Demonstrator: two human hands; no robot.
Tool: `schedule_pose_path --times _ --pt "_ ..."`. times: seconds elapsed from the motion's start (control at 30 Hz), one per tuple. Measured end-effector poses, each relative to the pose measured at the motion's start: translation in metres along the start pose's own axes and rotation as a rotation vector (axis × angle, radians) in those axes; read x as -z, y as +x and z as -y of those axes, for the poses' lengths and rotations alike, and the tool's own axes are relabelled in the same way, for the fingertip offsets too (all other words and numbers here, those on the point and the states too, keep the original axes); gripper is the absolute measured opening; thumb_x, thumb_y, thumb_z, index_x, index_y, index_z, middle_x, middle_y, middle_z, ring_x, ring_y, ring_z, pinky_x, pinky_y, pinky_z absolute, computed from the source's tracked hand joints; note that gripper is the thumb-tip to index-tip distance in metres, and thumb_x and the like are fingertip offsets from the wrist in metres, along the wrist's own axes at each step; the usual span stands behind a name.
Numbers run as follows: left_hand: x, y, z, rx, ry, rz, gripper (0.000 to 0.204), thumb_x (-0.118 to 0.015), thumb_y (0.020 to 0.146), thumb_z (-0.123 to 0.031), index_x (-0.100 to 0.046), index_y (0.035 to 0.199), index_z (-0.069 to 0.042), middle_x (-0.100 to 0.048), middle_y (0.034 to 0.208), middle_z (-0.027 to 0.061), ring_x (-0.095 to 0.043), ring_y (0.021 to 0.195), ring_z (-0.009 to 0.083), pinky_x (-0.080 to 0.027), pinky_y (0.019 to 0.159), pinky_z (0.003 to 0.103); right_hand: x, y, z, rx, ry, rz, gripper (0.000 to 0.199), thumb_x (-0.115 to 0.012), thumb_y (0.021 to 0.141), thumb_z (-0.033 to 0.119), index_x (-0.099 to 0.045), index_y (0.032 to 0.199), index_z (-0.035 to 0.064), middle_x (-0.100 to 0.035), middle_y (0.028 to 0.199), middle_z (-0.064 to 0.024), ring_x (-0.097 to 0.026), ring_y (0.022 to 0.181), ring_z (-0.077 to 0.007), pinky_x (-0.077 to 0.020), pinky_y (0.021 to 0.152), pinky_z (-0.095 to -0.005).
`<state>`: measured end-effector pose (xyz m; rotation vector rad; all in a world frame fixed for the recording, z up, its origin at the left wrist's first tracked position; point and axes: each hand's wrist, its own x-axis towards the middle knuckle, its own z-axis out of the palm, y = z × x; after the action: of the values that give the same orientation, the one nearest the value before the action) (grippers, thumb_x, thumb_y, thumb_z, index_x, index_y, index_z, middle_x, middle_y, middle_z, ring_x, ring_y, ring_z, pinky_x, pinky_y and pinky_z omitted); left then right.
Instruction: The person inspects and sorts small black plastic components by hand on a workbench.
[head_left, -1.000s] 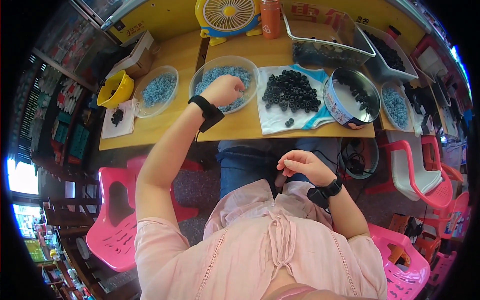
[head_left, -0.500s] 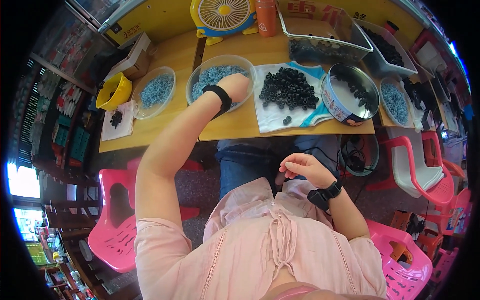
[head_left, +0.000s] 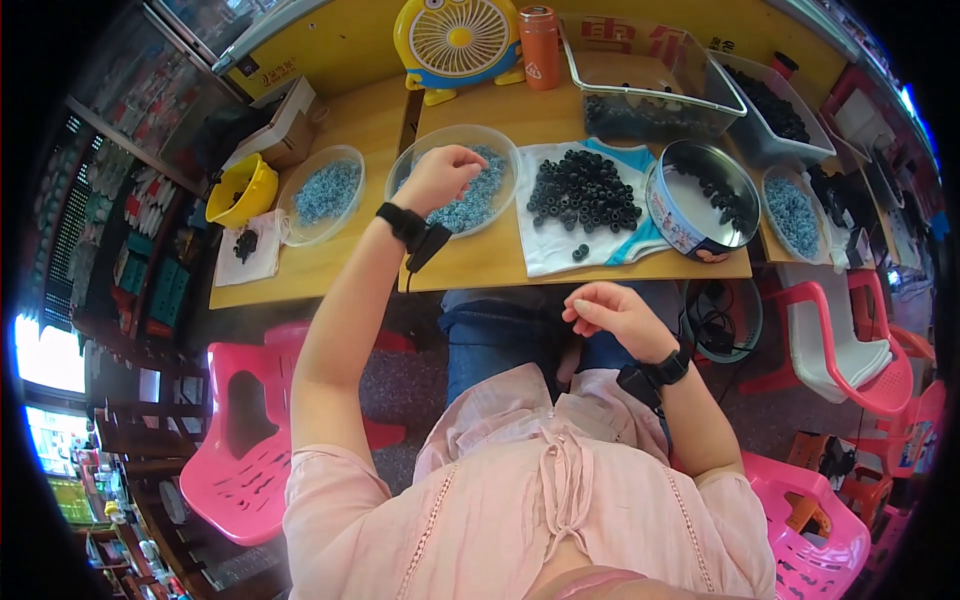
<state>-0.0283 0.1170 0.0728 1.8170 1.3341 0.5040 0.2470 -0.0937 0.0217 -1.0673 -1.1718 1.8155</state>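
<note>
My left hand point(head_left: 437, 178) reaches over a clear round bowl point(head_left: 500, 150) of small pale blue pieces, its fingers curled down into the heap. Whether it grips any piece is hidden. My right hand point(head_left: 612, 311) hovers above my lap below the table edge, fingertips pinched together on something too small to make out. Both wrists wear black bands. A pile of black rings point(head_left: 583, 191) lies on a white cloth point(head_left: 548, 255) to the right of the bowl.
A round tin point(head_left: 668, 210) holds black rings. Another clear bowl of blue pieces point(head_left: 322, 194), a yellow bowl point(head_left: 238, 189), a yellow fan point(head_left: 457, 40), an orange bottle point(head_left: 540, 34) and clear bins point(head_left: 652, 92) stand on the wooden table point(head_left: 500, 262). Pink chairs point(head_left: 238, 455) flank me.
My left hand has stayed over the bowl of blue pieces, shifting slightly and curling its fingers downward. My right hand remains near my lap, barely moved.
</note>
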Motion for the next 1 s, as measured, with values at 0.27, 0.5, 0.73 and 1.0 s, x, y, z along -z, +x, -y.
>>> schedule_pose_path --times 0.27,0.5,0.73,1.0 --pt "-0.035 -0.050 -0.018 -0.024 -0.723 0.148 0.022 -0.062 0.094 -0.014 -0.063 0.112 -0.003 -0.061 0.081 -0.0009 -0.054 0.064 0.0063 -0.046 0.060 0.020 -0.023 0.039 0.032 0.360 0.033 -0.159 0.024 -0.059 0.095 0.011 -0.060 0.118 0.0025 -0.065 0.094 -0.0032 -0.059 0.078 -0.0079 -0.0488 0.071 -0.0210" --pt "-0.095 -0.085 -0.012 -0.030 -0.940 0.281 0.027 -0.061 0.096 -0.013 -0.054 0.120 -0.004 -0.062 0.092 0.0017 -0.056 0.069 0.0059 -0.045 0.059 0.020 -0.029 0.049 0.003 0.456 -0.105 -0.321 0.021 -0.065 0.092 0.012 -0.066 0.110 0.0017 -0.062 0.094 -0.0034 -0.061 0.077 -0.0074 -0.0506 0.065 -0.0212" --pt "-0.127 -0.081 -0.009 0.029 -1.032 0.398 0.026 -0.060 0.096 -0.012 -0.053 0.120 -0.005 -0.061 0.094 0.0013 -0.056 0.072 0.0059 -0.045 0.060 0.019 -0.013 0.040 -0.011 0.365 -0.030 -0.357 0.016 -0.065 0.093 0.013 -0.067 0.104 0.0019 -0.064 0.089 -0.0009 -0.060 0.074 -0.0059 -0.0497 0.064 -0.0205" --pt "-0.112 -0.023 -0.032 -0.237 -0.331 0.034 0.021 -0.061 0.093 -0.015 -0.065 0.108 -0.001 -0.065 0.082 0.0033 -0.060 0.064 0.0090 -0.049 0.057 0.024 0.023 0.043 0.002 0.486 -0.086 -0.568 0.015 -0.063 0.094 0.015 -0.063 0.102 0.0014 -0.062 0.084 0.0008 -0.057 0.072 -0.0055 -0.0480 0.066 -0.0207"
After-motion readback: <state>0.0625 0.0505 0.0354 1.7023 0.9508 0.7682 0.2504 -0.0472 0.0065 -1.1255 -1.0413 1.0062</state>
